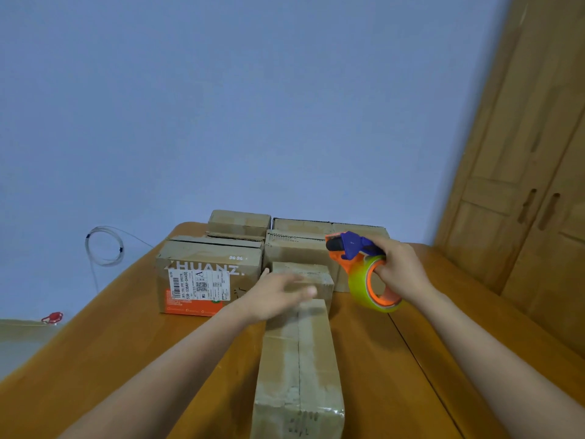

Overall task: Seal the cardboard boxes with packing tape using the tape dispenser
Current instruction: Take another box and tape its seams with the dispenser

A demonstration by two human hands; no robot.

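I look down from a head camera at a wooden surface [110, 340] crowded with cardboard boxes. My right hand [400, 269] grips an orange and blue tape dispenser [351, 248], fingers curled through the core of its yellowish tape roll [364, 288], held in the air above the surface, just right of the boxes. My left hand [278, 296] is blurred, fingers stretched out flat and holding nothing, over the far end of a long narrow box [299, 365] that runs straight toward me. That box already shows a glossy strip along its centre seam.

Behind it sits a small box [304, 274], and beyond that several more stand against a blue wall [253, 106]. A wooden wardrobe [522, 172] stands at right.

Risks, as I judge them: the dispenser hangs free, so a loose tape end could fold back and stick to itself. The long box is light and narrow; pulling tape across it with only a flat palm steadying it could drag or twist it. The packed boxes leave little room to swing the cutter.

Writing: the large box [209, 277] at left reads "ZHUANZ." in white letters, with a shipping label [199, 285] bearing a barcode, a QR code and a code that seems to read "538-538AH-044". Handwriting on the near end of the long box is too faint to read.
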